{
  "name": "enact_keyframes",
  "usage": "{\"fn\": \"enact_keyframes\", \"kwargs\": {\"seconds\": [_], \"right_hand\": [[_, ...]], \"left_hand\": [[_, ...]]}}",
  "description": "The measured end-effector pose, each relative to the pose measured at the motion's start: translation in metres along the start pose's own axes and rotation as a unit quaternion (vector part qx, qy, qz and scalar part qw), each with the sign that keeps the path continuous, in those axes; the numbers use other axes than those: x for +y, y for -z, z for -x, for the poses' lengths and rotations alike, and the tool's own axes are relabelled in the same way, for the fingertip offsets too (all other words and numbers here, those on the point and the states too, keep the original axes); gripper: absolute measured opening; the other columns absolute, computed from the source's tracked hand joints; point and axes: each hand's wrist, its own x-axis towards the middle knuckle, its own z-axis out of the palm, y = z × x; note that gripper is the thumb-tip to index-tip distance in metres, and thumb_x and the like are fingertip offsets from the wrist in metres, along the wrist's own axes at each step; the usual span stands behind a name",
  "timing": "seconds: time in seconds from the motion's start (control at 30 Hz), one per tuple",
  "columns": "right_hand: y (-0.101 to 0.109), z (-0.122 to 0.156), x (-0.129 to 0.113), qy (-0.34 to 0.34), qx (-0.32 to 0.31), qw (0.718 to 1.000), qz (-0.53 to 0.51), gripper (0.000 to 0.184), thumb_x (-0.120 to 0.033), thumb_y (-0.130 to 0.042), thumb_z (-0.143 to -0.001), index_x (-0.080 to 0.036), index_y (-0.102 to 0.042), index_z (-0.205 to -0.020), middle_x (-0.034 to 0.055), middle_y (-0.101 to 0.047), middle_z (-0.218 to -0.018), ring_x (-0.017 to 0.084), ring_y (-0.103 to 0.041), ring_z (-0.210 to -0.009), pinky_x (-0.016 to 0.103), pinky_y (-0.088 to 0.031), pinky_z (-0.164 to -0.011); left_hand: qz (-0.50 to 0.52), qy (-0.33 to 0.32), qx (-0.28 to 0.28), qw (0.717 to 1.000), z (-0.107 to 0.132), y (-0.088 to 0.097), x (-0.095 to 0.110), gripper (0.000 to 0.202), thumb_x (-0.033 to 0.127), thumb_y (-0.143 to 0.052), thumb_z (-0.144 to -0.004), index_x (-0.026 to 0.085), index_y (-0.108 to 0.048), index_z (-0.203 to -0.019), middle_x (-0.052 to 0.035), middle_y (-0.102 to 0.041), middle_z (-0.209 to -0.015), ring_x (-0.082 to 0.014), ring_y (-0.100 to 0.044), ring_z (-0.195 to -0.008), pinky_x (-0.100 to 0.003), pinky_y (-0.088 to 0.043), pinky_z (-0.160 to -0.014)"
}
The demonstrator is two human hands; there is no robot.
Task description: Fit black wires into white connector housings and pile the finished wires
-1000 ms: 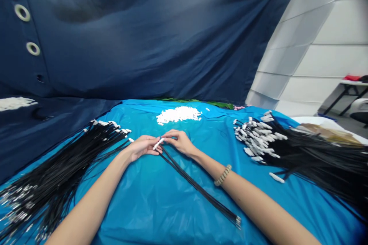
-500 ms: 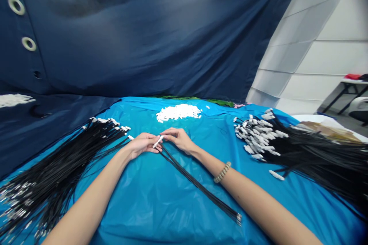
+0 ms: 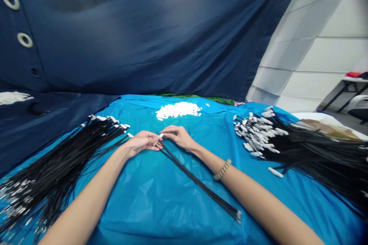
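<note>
My left hand [image 3: 142, 142] and my right hand [image 3: 178, 136] meet at the middle of the blue plastic sheet [image 3: 149, 203]. Their fingertips pinch a small white plastic connector [image 3: 158, 139], which is partly hidden by my fingers. A thin bundle of black wires [image 3: 199, 183] runs from that connector toward me and to the right, ending in bare metal terminals [image 3: 238, 216]. A large pile of black wires [image 3: 83, 149] lies left of my left hand, and another [image 3: 319, 157] lies well right of my right hand.
A heap of loose white connectors [image 3: 178, 110] lies ahead of my hands. White connector ends [image 3: 255, 134] fan out from the right pile, with one white piece [image 3: 275, 172] below them. A dark blue curtain [image 3: 129, 34] hangs behind the sheet.
The whole view has shifted slightly as my head moved. My hands stay together, and the white connector shows less between my fingers.
</note>
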Motion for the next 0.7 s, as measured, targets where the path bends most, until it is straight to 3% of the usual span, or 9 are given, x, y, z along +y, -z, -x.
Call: {"fn": "enact_keyframes", "kwargs": {"seconds": [0.27, 0.37, 0.47, 0.57, 0.63, 0.7], "right_hand": [[0.007, -0.001, -0.010, 0.011, 0.016, 0.996, 0.081, 0.031, -0.029, -0.048, -0.079, -0.015, -0.052, -0.107, 0.0051, -0.062, -0.088, 0.013, -0.058, -0.078, 0.023, -0.046, -0.066], [0.019, 0.008, -0.026, 0.034, 0.024, 0.989, 0.144, 0.024, -0.027, -0.046, -0.081, -0.015, -0.054, -0.099, 0.0062, -0.059, -0.087, 0.013, -0.055, -0.078, 0.025, -0.044, -0.068], [0.029, 0.027, -0.037, 0.074, -0.021, 0.976, 0.205, 0.017, -0.022, -0.045, -0.081, -0.018, -0.057, -0.093, 0.0059, -0.059, -0.088, 0.014, -0.053, -0.083, 0.026, -0.041, -0.073], [0.032, 0.044, -0.037, 0.156, -0.085, 0.917, 0.358, 0.021, -0.018, -0.040, -0.084, -0.018, -0.054, -0.100, 0.0072, -0.059, -0.089, 0.014, -0.053, -0.081, 0.025, -0.041, -0.068], [0.030, 0.052, -0.034, 0.200, -0.080, 0.873, 0.438, 0.023, -0.018, -0.037, -0.085, -0.016, -0.051, -0.104, 0.0077, -0.059, -0.087, 0.014, -0.054, -0.078, 0.024, -0.041, -0.064], [0.029, 0.056, -0.032, 0.220, -0.047, 0.863, 0.453, 0.023, -0.019, -0.037, -0.086, -0.015, -0.051, -0.103, 0.0073, -0.060, -0.086, 0.014, -0.054, -0.076, 0.023, -0.041, -0.063]], "left_hand": [[0.010, -0.028, 0.006, 1.000, -0.002, -0.003, -0.001, 0.025, 0.031, -0.066, -0.061, 0.010, -0.061, -0.074, -0.0080, -0.065, -0.070, -0.0181, -0.061, -0.071, -0.031, -0.048, -0.072], [0.020, -0.042, 0.014, 0.999, -0.003, -0.009, -0.001, 0.026, 0.032, -0.065, -0.061, 0.011, -0.060, -0.074, -0.0075, -0.064, -0.070, -0.0177, -0.060, -0.071, -0.030, -0.048, -0.070], [0.025, -0.059, 0.026, 0.998, -0.004, -0.015, -0.002, 0.026, 0.034, -0.064, -0.063, 0.011, -0.060, -0.075, -0.0067, -0.063, -0.069, -0.0165, -0.060, -0.070, -0.028, -0.047, -0.069], [0.032, -0.087, 0.026, 0.995, -0.006, -0.022, -0.004, 0.026, 0.034, -0.062, -0.064, 0.012, -0.059, -0.076, -0.0055, -0.062, -0.069, -0.0145, -0.058, -0.069, -0.024, -0.045, -0.065], [0.049, -0.106, 0.019, 0.993, -0.008, -0.026, -0.006, 0.025, 0.034, -0.062, -0.065, 0.012, -0.058, -0.076, -0.0046, -0.060, -0.070, -0.0135, -0.057, -0.069, -0.023, -0.044, -0.063], [0.075, -0.118, 0.009, 0.990, -0.008, -0.031, -0.007, 0.023, 0.033, -0.062, -0.066, 0.012, -0.058, -0.076, -0.0034, -0.059, -0.070, -0.0122, -0.055, -0.068, -0.022, -0.044, -0.062]]}}
